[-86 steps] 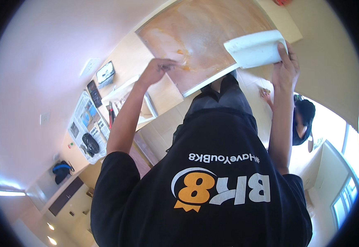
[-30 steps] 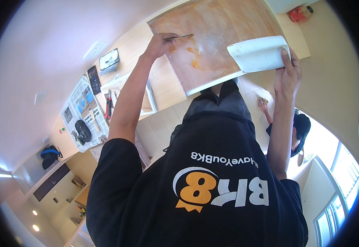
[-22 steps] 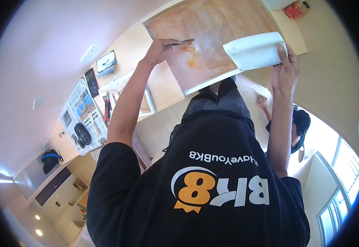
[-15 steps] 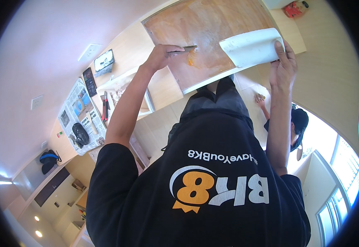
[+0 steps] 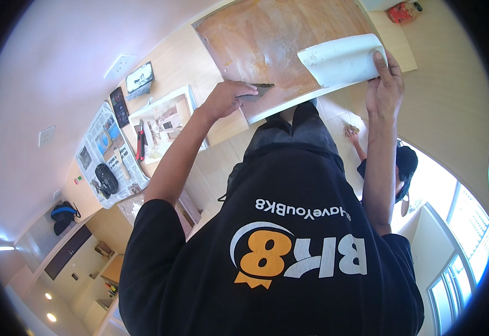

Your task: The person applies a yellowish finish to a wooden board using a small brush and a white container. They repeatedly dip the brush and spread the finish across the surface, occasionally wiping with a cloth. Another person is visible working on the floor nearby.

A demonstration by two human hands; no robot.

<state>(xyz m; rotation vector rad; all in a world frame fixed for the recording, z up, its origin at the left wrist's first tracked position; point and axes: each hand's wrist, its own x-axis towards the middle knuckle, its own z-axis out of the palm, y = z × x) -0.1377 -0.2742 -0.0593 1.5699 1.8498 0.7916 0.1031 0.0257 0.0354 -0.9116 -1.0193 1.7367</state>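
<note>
Pale walls line a room where a light-wood bench carries, from the left, spread newspaper with a black object on it, a phone, a red-and-black knife and a printed picture; next comes a person's left hand, its grip clenched on a dark flat scraper low over the front left part of a brown board; a white curved sheet overlaps the board's front right corner, though whether the two touch cannot be told; the right hand grasps the sheet's right end, thumb on top; at far right, a co-worker in dark clothing holds one arm out low above the floor.
</note>
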